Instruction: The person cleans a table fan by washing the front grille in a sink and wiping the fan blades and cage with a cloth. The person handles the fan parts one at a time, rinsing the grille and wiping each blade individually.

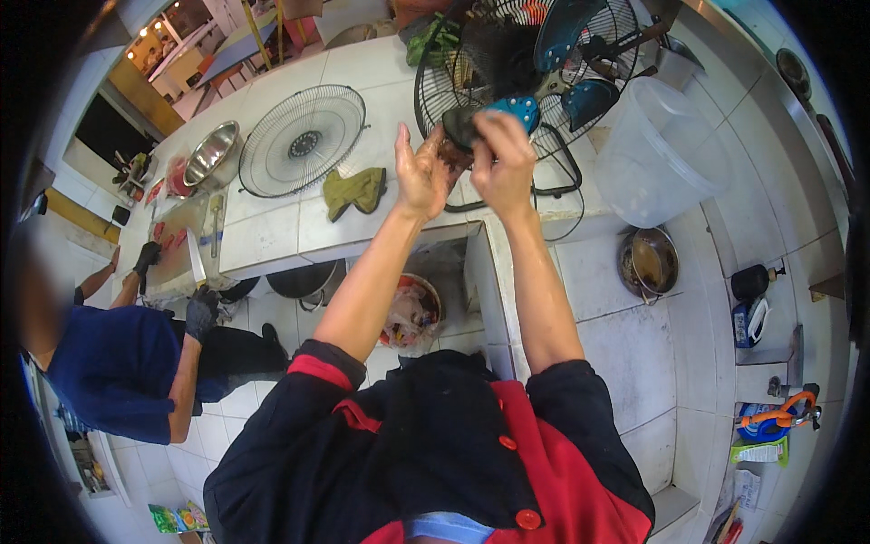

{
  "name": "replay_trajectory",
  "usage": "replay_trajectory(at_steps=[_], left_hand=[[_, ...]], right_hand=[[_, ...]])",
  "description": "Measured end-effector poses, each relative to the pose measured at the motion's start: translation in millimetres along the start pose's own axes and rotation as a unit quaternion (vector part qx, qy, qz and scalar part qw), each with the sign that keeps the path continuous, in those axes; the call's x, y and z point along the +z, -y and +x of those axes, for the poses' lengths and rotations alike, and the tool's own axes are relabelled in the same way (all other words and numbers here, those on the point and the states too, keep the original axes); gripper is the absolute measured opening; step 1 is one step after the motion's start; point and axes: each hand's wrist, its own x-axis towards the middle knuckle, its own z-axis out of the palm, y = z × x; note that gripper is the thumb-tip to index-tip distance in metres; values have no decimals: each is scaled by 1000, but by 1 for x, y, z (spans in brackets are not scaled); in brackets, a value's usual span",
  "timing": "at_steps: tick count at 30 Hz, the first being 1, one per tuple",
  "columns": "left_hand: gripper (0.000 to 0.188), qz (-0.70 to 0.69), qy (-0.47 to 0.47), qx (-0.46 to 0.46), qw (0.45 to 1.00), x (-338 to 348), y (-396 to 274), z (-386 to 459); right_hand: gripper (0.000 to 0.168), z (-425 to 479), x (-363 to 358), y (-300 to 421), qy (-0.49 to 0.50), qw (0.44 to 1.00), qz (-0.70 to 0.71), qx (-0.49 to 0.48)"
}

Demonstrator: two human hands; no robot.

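Note:
An electric fan [557, 85] lies on the white tiled counter, its blue blades bare over a black wire guard. My left hand [423, 175] is turned palm up at the fan's near side, thumb raised, its fingers partly under a dark rounded piece [461, 128]. That piece may be the outer end of the nearest blade [518, 112]; I cannot tell. Fingers bent, my right hand [504, 160] is at the dark piece and blurred by motion. Whether something is between its fingers is hidden. Left of my hands lie an olive cloth [353, 192] and the round front grille [304, 141].
Right of the fan stands a translucent plastic bucket [656, 153], above a metal pot [648, 264] in a tiled basin. On the left, a person [115, 367] with a knife [196, 257] works at a cutting board [178, 231] with meat. Below the counter is a lined bin [411, 309].

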Motion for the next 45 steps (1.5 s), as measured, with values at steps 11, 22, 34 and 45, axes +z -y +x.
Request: replay_trajectory(at_steps=[11,22,34,45], left_hand=[[97,-20,3,24,1000,6,-3,8],[52,159,-182,13,970,1,22,23],[49,78,-159,11,984,9,38,18],[46,16,-111,15,994,14,31,13]], right_hand=[[43,-32,-10,-9,130,989,-70,-12],[37,-44,-32,-51,-32,973,-210,85],[33,-68,-5,-16,-78,967,-164,177],[28,-49,-10,-2,76,962,94,244]])
